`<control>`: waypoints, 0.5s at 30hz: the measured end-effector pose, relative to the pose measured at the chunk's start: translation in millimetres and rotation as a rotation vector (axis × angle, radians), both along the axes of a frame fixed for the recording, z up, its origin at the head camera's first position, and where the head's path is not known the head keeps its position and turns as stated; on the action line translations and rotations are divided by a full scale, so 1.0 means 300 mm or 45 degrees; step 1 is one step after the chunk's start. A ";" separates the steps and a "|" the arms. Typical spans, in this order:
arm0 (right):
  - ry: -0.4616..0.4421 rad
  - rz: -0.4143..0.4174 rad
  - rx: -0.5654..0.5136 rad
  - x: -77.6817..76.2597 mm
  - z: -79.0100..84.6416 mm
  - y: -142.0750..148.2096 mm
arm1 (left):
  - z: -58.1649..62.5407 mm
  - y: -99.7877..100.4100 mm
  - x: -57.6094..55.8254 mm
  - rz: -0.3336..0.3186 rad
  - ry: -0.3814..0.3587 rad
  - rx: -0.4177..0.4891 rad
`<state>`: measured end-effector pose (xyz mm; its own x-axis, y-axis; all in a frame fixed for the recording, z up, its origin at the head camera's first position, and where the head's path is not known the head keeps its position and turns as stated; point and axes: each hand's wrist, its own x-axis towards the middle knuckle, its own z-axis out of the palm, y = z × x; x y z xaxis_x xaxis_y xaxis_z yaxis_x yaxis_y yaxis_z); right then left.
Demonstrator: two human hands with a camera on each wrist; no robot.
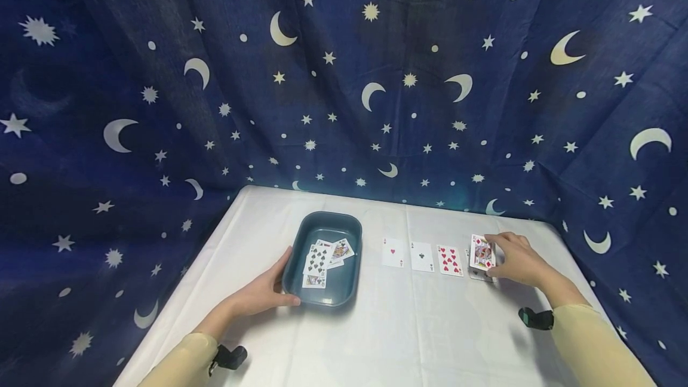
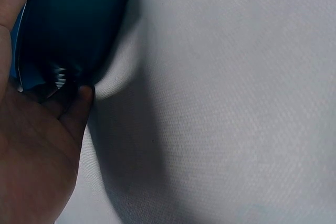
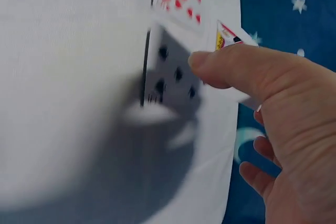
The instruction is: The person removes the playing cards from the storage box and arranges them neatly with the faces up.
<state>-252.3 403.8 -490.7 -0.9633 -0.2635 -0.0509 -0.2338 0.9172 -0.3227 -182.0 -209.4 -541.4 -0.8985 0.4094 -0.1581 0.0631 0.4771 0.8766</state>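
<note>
My left hand (image 1: 260, 294) grips the near left corner of a dark teal tray (image 1: 341, 282), thumb at the near edge. In the left wrist view, the fingers curl about the tray's wall (image 2: 79, 19). Several playing cards lie overlapping inside, with a black-suited number card (image 1: 318, 260) on top and a face card (image 1: 341, 249) beside it. My right hand (image 1: 521, 261) pinches a diamond face card (image 1: 481, 252), held over a spade card (image 3: 170, 72) on the table. To the left lie a heart number card (image 1: 450, 260), an ace of clubs (image 1: 421, 257) and an ace of hearts (image 1: 393, 253).
A white cloth (image 1: 376, 339) covers the table. Behind and on both sides hangs a dark blue curtain (image 1: 344, 88) with moons and stars. On each wrist sits a small black device, one on the left (image 1: 230, 357) and one on the right (image 1: 536, 318).
</note>
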 end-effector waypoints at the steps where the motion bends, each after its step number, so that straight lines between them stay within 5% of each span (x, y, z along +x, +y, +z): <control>1: 0.005 -0.005 0.015 0.003 -0.002 0.019 | 0.000 0.000 0.000 0.003 -0.002 -0.002; 8: -0.017 -0.044 0.122 0.025 -0.013 0.126 | -0.005 -0.003 0.001 0.000 0.009 0.009; 15: -0.155 -0.095 0.182 0.031 -0.035 0.170 | -0.006 -0.005 0.000 0.002 0.031 -0.005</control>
<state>-242.8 454.9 -501.2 -0.9644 -0.1732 -0.1996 -0.1306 0.9690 -0.2096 -182.1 -210.9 -543.1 -0.9027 0.4076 -0.1378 0.0838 0.4806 0.8729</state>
